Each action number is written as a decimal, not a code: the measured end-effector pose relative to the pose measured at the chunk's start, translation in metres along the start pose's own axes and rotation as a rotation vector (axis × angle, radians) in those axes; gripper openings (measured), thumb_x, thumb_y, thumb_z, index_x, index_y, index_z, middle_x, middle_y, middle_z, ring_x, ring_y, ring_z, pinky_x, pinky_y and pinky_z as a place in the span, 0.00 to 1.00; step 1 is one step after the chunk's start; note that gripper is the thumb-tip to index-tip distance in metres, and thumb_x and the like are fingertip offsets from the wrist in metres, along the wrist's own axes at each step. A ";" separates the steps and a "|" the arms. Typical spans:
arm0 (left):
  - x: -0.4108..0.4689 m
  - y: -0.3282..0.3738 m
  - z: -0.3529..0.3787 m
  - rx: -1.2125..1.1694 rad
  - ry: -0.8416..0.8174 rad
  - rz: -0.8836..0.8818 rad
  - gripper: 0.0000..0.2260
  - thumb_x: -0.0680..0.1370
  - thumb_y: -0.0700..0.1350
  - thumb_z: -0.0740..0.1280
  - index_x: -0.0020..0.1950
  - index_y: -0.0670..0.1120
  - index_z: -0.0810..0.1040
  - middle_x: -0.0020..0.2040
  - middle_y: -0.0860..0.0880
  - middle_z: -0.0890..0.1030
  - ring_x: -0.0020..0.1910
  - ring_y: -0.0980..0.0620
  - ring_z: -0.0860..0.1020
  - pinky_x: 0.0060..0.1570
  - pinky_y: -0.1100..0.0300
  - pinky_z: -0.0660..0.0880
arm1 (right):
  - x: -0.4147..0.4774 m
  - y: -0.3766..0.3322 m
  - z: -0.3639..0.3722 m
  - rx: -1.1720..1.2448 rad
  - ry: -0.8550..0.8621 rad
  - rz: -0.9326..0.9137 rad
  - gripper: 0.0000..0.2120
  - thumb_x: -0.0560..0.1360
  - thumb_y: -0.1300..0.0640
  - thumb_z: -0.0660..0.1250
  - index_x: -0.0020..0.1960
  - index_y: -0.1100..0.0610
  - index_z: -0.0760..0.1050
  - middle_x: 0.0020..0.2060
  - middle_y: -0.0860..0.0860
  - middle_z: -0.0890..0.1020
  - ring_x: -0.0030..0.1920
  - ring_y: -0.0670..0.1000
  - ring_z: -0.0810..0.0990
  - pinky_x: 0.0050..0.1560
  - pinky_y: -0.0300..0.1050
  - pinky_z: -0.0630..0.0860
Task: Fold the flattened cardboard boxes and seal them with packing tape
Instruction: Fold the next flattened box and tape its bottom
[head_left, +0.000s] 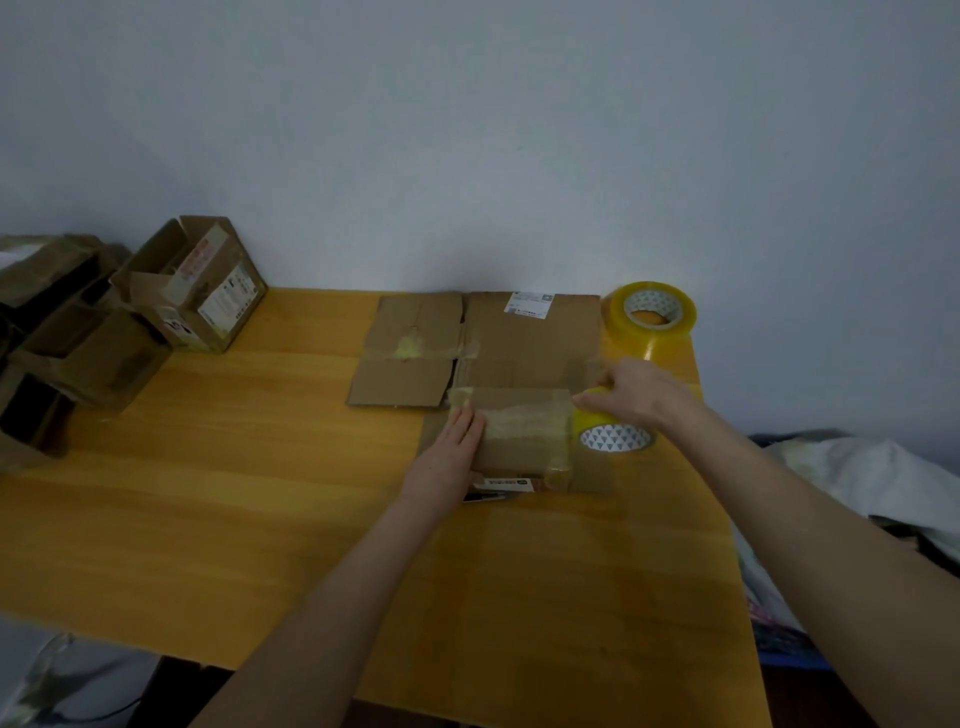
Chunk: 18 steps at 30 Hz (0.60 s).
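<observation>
Behind the box (511, 431): flattened cardboard (519, 343), 1 spare tape roll (623, 328).

Head-worn camera looks forward and down, close over the table (208, 519)

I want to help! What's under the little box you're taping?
The little box lies on flattened cardboard, which lies on the table. A printed label peeks out at its near edge. Whatever sits right beneath the box is covered.

left hand (457, 439) pressing box (519, 436), right hand (631, 392) gripping tape roll (613, 428)
</observation>
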<state>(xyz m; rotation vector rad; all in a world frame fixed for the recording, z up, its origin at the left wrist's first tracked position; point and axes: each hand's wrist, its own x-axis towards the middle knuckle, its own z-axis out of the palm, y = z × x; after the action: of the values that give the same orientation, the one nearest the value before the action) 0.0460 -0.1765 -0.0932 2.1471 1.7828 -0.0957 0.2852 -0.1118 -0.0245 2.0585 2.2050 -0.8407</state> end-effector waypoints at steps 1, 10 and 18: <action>-0.001 0.001 0.000 -0.004 -0.006 -0.017 0.37 0.79 0.44 0.65 0.79 0.48 0.42 0.78 0.48 0.37 0.77 0.51 0.41 0.72 0.57 0.58 | 0.002 0.004 0.006 0.007 -0.006 0.026 0.19 0.75 0.38 0.64 0.50 0.54 0.79 0.39 0.49 0.79 0.42 0.50 0.78 0.40 0.45 0.75; -0.012 -0.028 -0.004 -0.014 -0.017 -0.125 0.33 0.80 0.41 0.62 0.78 0.56 0.47 0.78 0.44 0.51 0.64 0.42 0.72 0.51 0.52 0.76 | 0.008 0.003 0.046 0.274 -0.096 0.059 0.14 0.76 0.43 0.67 0.45 0.54 0.78 0.40 0.50 0.78 0.41 0.50 0.76 0.39 0.44 0.71; -0.010 0.026 -0.002 0.217 0.012 0.090 0.37 0.79 0.57 0.60 0.78 0.48 0.40 0.78 0.45 0.38 0.77 0.45 0.40 0.75 0.47 0.43 | -0.005 -0.003 0.061 0.432 -0.106 -0.026 0.14 0.77 0.46 0.67 0.43 0.56 0.79 0.39 0.53 0.82 0.40 0.52 0.81 0.41 0.48 0.75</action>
<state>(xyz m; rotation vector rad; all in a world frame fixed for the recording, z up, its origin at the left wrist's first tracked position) 0.0682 -0.1895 -0.0828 2.3788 1.7497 -0.2659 0.2616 -0.1404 -0.0737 2.0826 2.1441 -1.5053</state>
